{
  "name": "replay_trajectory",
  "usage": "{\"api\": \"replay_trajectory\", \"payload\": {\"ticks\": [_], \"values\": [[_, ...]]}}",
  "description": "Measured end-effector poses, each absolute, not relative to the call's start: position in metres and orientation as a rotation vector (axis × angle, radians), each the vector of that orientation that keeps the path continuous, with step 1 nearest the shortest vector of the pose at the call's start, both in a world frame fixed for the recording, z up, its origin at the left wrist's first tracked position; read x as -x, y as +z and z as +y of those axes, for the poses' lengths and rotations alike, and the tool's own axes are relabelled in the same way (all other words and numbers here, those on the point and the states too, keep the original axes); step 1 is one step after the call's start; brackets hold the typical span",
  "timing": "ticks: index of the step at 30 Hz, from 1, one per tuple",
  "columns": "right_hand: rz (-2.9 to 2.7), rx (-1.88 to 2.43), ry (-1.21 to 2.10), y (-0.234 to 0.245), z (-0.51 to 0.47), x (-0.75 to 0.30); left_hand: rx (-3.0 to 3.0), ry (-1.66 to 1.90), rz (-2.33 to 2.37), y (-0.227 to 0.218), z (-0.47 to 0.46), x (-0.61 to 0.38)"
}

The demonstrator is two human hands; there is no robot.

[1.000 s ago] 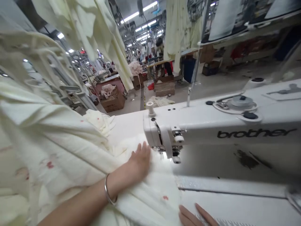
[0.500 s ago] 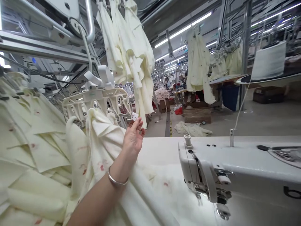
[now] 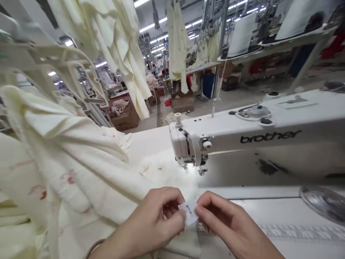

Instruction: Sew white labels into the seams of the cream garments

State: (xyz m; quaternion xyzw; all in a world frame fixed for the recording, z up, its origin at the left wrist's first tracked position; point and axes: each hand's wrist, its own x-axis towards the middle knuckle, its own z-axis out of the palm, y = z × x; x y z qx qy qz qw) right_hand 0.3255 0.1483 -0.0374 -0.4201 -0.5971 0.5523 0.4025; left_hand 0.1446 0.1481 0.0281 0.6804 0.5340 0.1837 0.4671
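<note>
A small white label with dark print is stretched between my two hands, in front of the sewing machine. My left hand, with a bracelet at the wrist, pinches the label's left edge. On its other edge close the thumb and fingertips of my right hand. Beneath and left of them spreads cream fabric with reddish printed marks, running from the hanger to the needle area. The white sewing machine stands just beyond my hands, its needle lamp lit.
At the left hangs a cream plastic hanger with clips. More cream garments hang above. Thread cones stand on a rack at the upper right. A clear dish-like object rests on the table at the right.
My left hand has come down from the hanger clip to the front of the machine, bringing the label. My right hand has entered and grips it too. The view has turned right and downward.
</note>
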Motion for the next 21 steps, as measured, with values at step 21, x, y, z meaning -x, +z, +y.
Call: {"api": "replay_trajectory", "payload": {"ticks": [21], "values": [[-2.11,0.999,-0.075,-0.145,0.127,-0.307,-2.362,0.192,1.535,-0.019,0.232,-0.141]]}}
